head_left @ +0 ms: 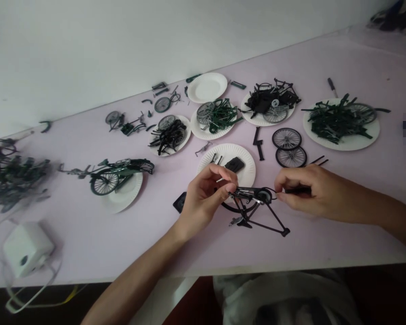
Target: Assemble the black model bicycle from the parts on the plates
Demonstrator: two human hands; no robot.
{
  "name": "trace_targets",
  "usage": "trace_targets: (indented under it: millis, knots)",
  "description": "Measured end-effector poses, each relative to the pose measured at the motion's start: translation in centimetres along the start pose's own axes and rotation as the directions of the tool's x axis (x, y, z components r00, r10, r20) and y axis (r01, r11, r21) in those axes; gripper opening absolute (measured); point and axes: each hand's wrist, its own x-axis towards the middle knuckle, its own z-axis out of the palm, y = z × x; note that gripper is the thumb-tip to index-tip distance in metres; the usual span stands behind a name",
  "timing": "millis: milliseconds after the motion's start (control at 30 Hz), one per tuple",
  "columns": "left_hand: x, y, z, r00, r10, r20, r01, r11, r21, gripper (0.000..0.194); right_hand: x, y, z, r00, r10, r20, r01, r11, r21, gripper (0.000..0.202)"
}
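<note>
A black model bicycle frame is tilted over the near part of the table, in front of me. My left hand pinches one end of it between thumb and fingers. At the frame's round chainring, a thin black loop sticks out to the right. My right hand is closed, its thumb and fingertips on that loop. Something black shows under my right fingers; whether I hold it, I cannot tell. A dark curved rim lies partly hidden behind the frame.
Beyond my hands stands a paper plate with a black part. Two spoked wheels lie near my right hand. Several plates of parts line the back. To the left are an assembled model bicycle and a white power adapter with cables.
</note>
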Motion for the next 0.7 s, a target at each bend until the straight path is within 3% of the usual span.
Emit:
trace_targets:
  millis: [167, 267, 467, 700]
  knots:
    - [0.07, -0.1, -0.01, 0.997, -0.072, 0.035, 0.076, 0.992, -0.099, 0.013, -0.05, 0.26, 0.3, 0.996, -0.058, -0.064, 0.056, 0.998, -0.043, 0.016]
    - [0.03, 0.02, 0.06, 0.998, -0.056, 0.026, 0.058, 0.994, -0.095, 0.013, -0.17, 0.19, 0.47, 0.996, -0.071, -0.055, 0.069, 0.997, -0.034, 0.017]
    - [-0.16, 0.5, 0.34, 0.995, 0.049, -0.082, -0.041, 0.995, 0.09, 0.017, -0.5, -0.28, 0.31, 0.999, -0.015, 0.041, 0.011, 0.996, 0.087, 0.018]
    - [-0.38, 0.71, 0.83, 0.997, 0.046, -0.059, -0.036, 0.987, 0.157, 0.016, -0.52, -0.24, 0.21, 1.0, 0.001, 0.013, -0.002, 0.992, 0.127, 0.023]
